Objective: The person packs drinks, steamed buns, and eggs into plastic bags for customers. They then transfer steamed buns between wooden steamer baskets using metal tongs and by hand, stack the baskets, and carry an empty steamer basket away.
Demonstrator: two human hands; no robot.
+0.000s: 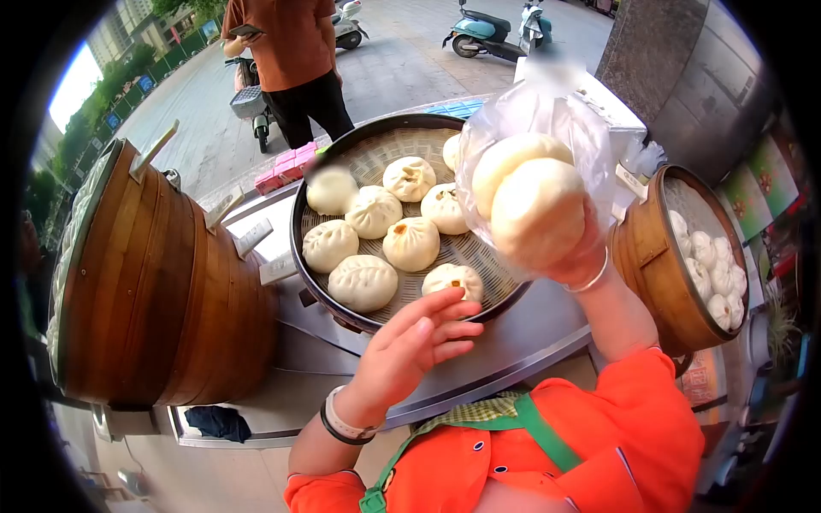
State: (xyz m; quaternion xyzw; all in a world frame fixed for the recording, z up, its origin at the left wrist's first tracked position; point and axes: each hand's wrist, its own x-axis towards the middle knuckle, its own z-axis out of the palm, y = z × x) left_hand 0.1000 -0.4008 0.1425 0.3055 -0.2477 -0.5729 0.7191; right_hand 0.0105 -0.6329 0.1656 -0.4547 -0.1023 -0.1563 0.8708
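My right hand (584,248) is raised over the right side of a round steamer tray (305,256). It grips two plump steamed buns (539,209) with a thin clear plastic bag (590,128) around them; most of its fingers are hidden behind the buns. My left hand (415,346) hovers at the tray's near rim, fingers stretched out, holding nothing. Just beyond its fingertips sits a pleated bun (453,280) with a bit of filling showing. Several more buns, some pleated with an open top, rest on the woven mat (466,248) of the tray.
Tall stacked wooden steamers (162,291) stand at the left. Another steamer (654,265) with small buns (714,274) is at the right. Pink boxes (286,167) lie behind the tray. A person in a rust-coloured shirt (286,43) stands across the counter, holding a phone (246,30). Scooters are parked beyond.
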